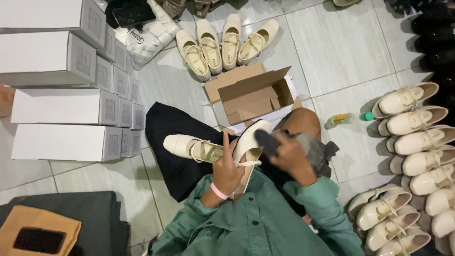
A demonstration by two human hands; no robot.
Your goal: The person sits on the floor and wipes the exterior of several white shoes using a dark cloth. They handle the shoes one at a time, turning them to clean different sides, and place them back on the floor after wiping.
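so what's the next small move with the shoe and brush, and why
Probably draw the dark brush in the right hand along the upper of the cream strapped leather shoe. The left hand grips that shoe upright by its strap side, the brush head sits right at its edge, and its mate lies on the lap.

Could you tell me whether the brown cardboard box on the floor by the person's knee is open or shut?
Open: the brown cardboard box has its flaps spread outward, and its inside wall is exposed. What it holds cannot be told.
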